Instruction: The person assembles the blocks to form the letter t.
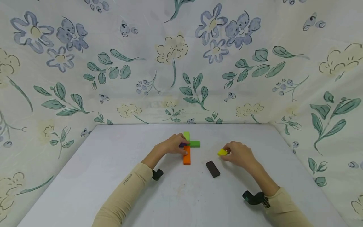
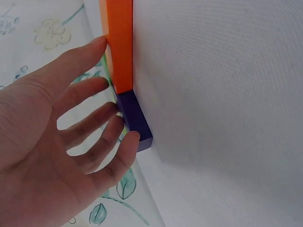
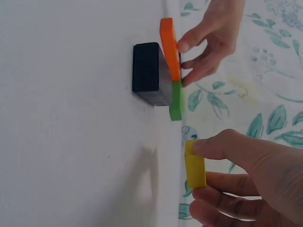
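Four flat wooden blocks meet in a cross on the white table: an orange block (image 1: 187, 158) nearest me, a green block (image 1: 195, 144) to the right, a light green block (image 1: 186, 135) at the far side and a purple block (image 2: 136, 119) on the left. My left hand (image 1: 171, 144) lies over the purple arm with fingers spread, its thumb at the orange block's side and its fingertips at the purple block. To the right, my right hand (image 1: 240, 154) pinches a small yellow block (image 1: 222, 152) between thumb and fingers, above the table.
A dark brown block (image 1: 213, 169) lies at a slant between the cross and my right forearm. Black wrist cameras (image 1: 253, 198) stick out from both sleeves. Behind the white table (image 1: 181, 201) hangs a floral cloth (image 1: 147, 66), which also runs down both sides.
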Demonstrator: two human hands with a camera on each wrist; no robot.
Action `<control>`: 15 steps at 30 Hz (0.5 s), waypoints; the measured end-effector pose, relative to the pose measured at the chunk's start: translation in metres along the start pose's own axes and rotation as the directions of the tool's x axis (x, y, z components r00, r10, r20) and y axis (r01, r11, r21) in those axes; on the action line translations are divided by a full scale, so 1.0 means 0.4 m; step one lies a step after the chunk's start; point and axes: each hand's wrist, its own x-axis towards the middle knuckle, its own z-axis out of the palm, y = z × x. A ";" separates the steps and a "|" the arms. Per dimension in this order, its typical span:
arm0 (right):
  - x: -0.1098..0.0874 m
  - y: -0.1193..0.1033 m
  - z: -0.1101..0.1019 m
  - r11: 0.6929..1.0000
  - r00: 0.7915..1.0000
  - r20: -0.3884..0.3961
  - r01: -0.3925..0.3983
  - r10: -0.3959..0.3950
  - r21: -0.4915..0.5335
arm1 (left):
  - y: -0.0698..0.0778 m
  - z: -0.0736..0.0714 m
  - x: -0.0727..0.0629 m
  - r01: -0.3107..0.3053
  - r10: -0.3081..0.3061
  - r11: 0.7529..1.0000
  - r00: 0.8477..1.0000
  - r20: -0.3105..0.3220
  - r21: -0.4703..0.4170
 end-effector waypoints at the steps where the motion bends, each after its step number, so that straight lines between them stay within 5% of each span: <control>1: 0.000 -0.005 0.001 1.000 1.000 -0.001 0.004 -0.004 -0.003 | 0.000 0.000 0.000 0.000 0.000 1.000 1.000 0.000 0.001; 15: 0.002 -0.064 0.022 1.000 1.000 -0.010 0.016 -0.015 0.004 | -0.007 0.005 0.004 -0.013 0.013 1.000 1.000 -0.006 -0.006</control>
